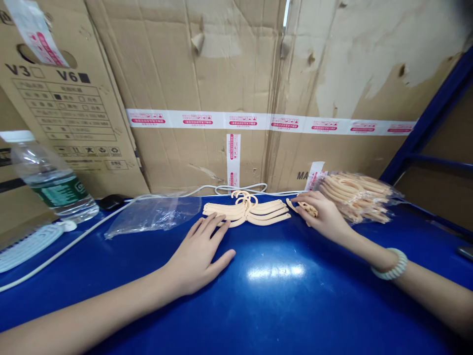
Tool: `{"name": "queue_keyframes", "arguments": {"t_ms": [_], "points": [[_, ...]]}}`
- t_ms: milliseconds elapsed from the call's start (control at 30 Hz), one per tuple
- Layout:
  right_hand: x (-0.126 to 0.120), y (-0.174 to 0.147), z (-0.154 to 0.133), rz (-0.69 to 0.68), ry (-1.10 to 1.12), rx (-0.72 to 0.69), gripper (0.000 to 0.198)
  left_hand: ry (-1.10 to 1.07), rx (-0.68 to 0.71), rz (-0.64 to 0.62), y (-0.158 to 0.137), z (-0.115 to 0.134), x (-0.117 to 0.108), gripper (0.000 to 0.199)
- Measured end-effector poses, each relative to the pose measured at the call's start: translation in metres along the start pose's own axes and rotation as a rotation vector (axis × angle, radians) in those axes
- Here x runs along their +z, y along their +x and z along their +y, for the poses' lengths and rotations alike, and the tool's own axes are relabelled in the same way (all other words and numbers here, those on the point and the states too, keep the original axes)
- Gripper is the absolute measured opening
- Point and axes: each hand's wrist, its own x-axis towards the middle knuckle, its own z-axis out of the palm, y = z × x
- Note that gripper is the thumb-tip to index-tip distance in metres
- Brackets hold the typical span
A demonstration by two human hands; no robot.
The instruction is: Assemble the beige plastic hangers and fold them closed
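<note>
Several small beige hangers lie overlapped on the blue table, their hooks toward the back. My left hand is open and palm down, its fingertips touching the left arms of the front hangers and its thumb spread to the side. Just right of the stack, my right hand is closed around some beige hanger pieces. Its palm and fingers hide most of them, so I cannot tell how many there are. A light bracelet circles the right wrist.
Behind the right hand sits a clear bag of beige hangers. A flattened plastic bag, a water bottle, a pale blue hairbrush and a white cable are at left. Taped cardboard stands along the back.
</note>
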Motion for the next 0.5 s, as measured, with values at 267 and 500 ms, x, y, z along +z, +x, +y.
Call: {"name": "queue_keyframes", "arguments": {"t_ms": [267,500], "points": [[-0.022,0.007,0.039,-0.193,-0.096,0.055,0.022,0.013,0.054,0.107,0.01,-0.011,-0.009,0.044],[-0.009,0.0,0.038,-0.275,-0.203,0.085,0.03,-0.127,-0.002,0.146,0.016,-0.028,0.0,0.03]]}}
